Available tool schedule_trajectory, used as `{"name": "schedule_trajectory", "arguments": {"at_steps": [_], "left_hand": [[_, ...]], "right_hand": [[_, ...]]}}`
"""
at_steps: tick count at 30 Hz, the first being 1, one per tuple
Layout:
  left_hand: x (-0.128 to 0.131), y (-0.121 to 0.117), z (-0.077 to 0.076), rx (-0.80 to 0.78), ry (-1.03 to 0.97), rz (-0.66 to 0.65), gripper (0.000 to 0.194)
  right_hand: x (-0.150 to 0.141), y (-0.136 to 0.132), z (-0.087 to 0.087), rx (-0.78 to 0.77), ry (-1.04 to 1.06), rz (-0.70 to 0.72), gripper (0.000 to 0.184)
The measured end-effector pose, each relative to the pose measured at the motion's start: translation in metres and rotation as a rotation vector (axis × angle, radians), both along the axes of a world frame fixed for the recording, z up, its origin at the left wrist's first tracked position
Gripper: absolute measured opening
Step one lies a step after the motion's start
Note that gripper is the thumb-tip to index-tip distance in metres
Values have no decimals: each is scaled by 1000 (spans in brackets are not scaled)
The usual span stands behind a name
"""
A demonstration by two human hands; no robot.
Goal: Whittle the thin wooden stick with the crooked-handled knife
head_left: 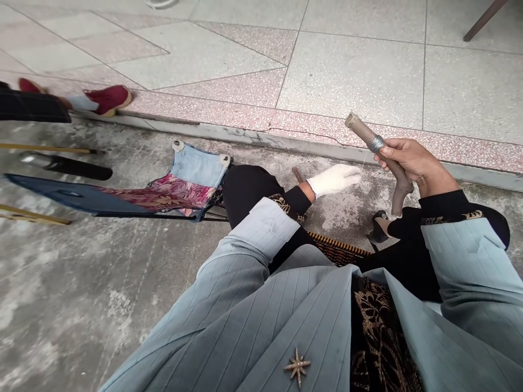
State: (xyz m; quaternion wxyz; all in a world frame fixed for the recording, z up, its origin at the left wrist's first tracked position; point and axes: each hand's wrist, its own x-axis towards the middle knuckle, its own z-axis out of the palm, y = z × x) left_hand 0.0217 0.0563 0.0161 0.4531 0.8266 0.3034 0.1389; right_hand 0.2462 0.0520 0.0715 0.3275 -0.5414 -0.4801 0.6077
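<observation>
- Right hand (408, 158): bare, fingers closed round 1 brownish stick (360, 132), just below its band of wire.
- Stick: raised in front of the person, above the concrete ground (171, 277); tilted, cut end up and to the left, lower part bent and reaching down near the right knee.
- Wire coil (376, 144): grey, many turns, wound tightly around the stick just beside the thumb.
- Loose strand (364, 161): 1, very thin, running from near the coil down towards the left fingertips.
- Left hand (335, 181): in 1 white glove, fingers stretched out and nearly together, below and to the left of the coil; whether they pinch the strand, I cannot tell from where I stand.
- Small brown piece (298, 174): 1, partly hidden behind the left wrist.
- Jacket (245, 261): pale blue, pinstriped, with 1 star-shaped brooch (297, 368).
- Black shoe (379, 228): 1, below the stick's lower end.
- Woven seat (339, 249): yellow and dark, partly visible between the legs.
- Folding chair (196, 163): denim and floral cloth, just left of the left knee.
- Dark cylinder (77, 165): 1, silvery at 1 end, further left.
- Maroon shoes (112, 99): 2, another person's, by the raised tiled floor (359, 76).
</observation>
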Motion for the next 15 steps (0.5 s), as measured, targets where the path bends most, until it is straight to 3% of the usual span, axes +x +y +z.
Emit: {"name": "schedule_trajectory", "arguments": {"at_steps": [3, 7, 10, 15], "left_hand": [[2, -2, -3, -58, -25, 22, 29], [2, -2, -6, -297, -133, 138, 30], [3, -3, -5, -412, -185, 154, 26], [4, -6, -3, -440, -177, 63, 23]], "right_hand": [[0, 1, -5, -11, 33, 11, 31], [9, 4, -6, 48, 24, 11, 35], [14, 6, -9, 102, -108, -48, 31], [13, 12, -15, 152, -474, -146, 30]]}}
